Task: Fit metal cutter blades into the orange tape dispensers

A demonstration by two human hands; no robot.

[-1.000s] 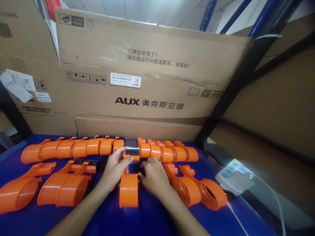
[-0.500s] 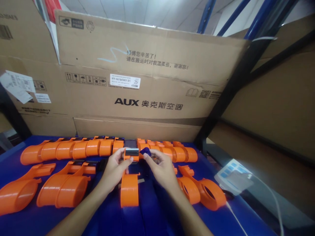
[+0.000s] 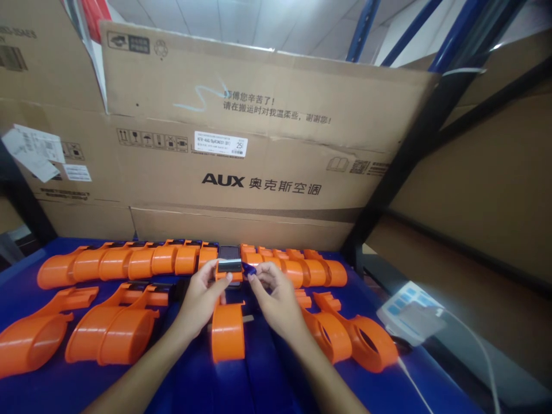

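Observation:
An orange tape dispenser [image 3: 228, 332] hangs upright in front of me, its head with a black strip and a toothed metal blade facing up. My left hand [image 3: 202, 294] grips that head from the left, thumb on the orange front. At the head's right end, my right hand [image 3: 276, 296] pinches a small glossy dark blue piece [image 3: 248, 268] between thumb and fingers. The piece is next to the blade's end; whether it is attached there I cannot tell. Part of the dispenser's neck is hidden behind my left fingers.
Several orange dispensers [image 3: 138, 263] line the back of the blue table [image 3: 26, 397]. More lie at front left [image 3: 125, 339] and right [image 3: 373, 342]. A dark rectangular object [image 3: 229, 252] sits behind my hands. A white device [image 3: 409, 313] with a cable stands right. Cardboard [image 3: 259, 224] walls the back.
My right hand has shifted slightly left and down, and the dark blue piece is now closer to the dispenser head. The left hand keeps its hold. The view has shifted slightly.

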